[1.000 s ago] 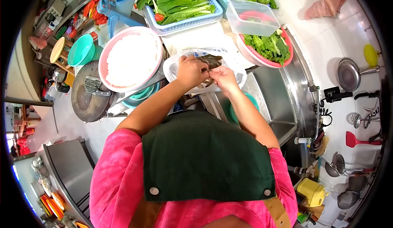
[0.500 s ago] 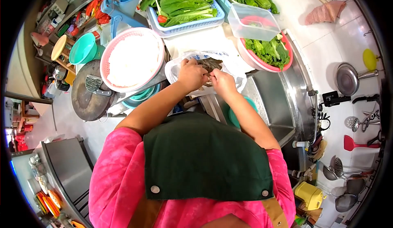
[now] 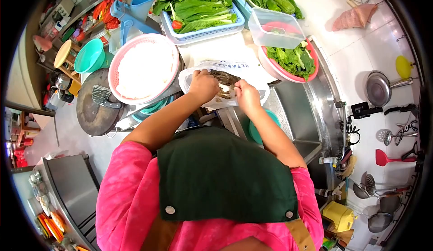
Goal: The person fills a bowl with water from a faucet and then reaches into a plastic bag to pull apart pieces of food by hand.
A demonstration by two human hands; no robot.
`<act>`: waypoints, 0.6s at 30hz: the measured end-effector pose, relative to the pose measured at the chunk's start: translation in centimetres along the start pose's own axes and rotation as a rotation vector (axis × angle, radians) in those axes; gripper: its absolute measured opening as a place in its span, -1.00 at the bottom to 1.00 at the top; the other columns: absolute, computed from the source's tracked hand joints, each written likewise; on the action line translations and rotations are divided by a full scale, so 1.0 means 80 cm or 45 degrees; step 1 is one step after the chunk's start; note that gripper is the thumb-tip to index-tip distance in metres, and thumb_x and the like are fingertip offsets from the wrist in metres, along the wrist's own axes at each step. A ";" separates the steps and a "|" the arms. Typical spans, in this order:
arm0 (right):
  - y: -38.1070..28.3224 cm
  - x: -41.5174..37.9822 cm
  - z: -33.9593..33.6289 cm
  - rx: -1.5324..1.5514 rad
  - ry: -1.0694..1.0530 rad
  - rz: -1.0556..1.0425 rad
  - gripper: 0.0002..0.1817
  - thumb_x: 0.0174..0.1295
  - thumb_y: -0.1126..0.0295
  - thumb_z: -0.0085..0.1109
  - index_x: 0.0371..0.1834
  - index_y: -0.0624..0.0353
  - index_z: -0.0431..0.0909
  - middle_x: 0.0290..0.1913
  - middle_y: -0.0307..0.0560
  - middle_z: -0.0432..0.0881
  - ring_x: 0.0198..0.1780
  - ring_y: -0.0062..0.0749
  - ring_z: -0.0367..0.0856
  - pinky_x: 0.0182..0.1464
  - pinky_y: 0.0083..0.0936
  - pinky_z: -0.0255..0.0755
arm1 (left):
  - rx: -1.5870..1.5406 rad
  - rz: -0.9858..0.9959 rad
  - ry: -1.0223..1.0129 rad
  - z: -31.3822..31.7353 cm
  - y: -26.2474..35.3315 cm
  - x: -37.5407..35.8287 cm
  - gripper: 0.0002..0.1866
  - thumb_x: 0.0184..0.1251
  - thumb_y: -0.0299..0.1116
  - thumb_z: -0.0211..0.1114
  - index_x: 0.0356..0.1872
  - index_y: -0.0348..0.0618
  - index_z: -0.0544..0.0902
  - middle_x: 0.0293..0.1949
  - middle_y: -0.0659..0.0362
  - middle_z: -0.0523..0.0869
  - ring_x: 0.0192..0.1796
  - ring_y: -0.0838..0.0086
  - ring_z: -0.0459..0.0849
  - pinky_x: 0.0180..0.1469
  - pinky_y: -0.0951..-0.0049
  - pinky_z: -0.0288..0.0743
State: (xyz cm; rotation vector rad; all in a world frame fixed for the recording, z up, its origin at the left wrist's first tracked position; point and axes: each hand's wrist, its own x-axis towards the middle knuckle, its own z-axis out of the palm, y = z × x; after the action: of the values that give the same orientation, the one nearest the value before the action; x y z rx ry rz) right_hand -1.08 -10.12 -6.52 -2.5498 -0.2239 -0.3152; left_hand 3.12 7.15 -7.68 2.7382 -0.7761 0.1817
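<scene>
Fingers of left hand [image 3: 203,87] pinch pale shrimp [image 3: 223,88]; those of right hand [image 3: 247,96] curled closed, contents hidden. More shrimp in bag [image 3: 186,80] by desk [image 3: 203,53]. Likely light, slick, soft under thin shell; best held mid-body, gently.

"Where is the bag [image 3: 186,80]?"
"At the desk [image 3: 209,52]'s near edge, with prawns [image 3: 227,78] inside; the left hand [image 3: 203,87] is at its left side, the right hand [image 3: 247,96] at its right."
"And left of that?"
"A basket [image 3: 114,74], then a chopping board [image 3: 92,119] with a cleaver [image 3: 103,95] lying on it."
"Behind the bag?"
"A tray [image 3: 203,36] holding vegetables [image 3: 203,12]."
"To the right?"
"A bowl [image 3: 280,71], with a box [image 3: 272,35] at its far side, and nearer the person [image 3: 225,174], the sink [image 3: 301,113]."
</scene>
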 end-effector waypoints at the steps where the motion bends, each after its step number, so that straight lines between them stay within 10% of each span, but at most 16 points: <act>1: 0.000 0.001 -0.002 0.111 0.015 0.068 -0.91 0.01 0.49 0.06 -0.40 0.20 0.41 -0.50 0.07 0.54 -0.40 0.01 0.52 -0.35 -0.23 0.38 | -0.034 0.025 0.022 0.000 0.001 -0.001 -0.85 -0.08 -0.25 0.14 -0.60 -0.01 0.64 -0.47 0.28 0.63 -0.19 0.38 0.46 -0.05 0.27 0.15; 11: 0.018 0.002 0.011 1.024 -0.249 0.548 -0.88 0.12 0.59 -0.04 -0.27 0.19 0.39 -0.44 -0.22 0.50 -0.40 -0.60 0.46 -0.43 -0.66 0.31 | -0.199 0.039 0.054 -0.006 0.008 -0.008 -0.88 -0.04 -0.25 0.19 -0.53 0.02 0.64 -0.48 0.28 0.59 -0.20 0.40 0.47 -0.10 0.26 0.19; 18: 0.009 0.000 0.004 1.322 -0.289 0.637 -0.88 0.16 0.54 -0.03 -0.24 0.11 0.40 -0.36 -0.28 0.49 -0.36 -0.61 0.46 -0.42 -0.68 0.31 | -1.048 -0.045 0.092 -0.029 0.026 -0.007 -0.87 -0.03 -0.43 0.27 -0.42 -0.21 0.61 -0.44 0.12 0.62 -0.41 0.35 0.58 -0.32 0.44 0.44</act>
State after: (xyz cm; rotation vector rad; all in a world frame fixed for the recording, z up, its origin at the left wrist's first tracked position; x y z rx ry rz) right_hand -0.86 -10.54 -7.15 -1.5211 0.1496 0.2445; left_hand 1.40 6.45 -5.08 1.9509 -0.6001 -0.0460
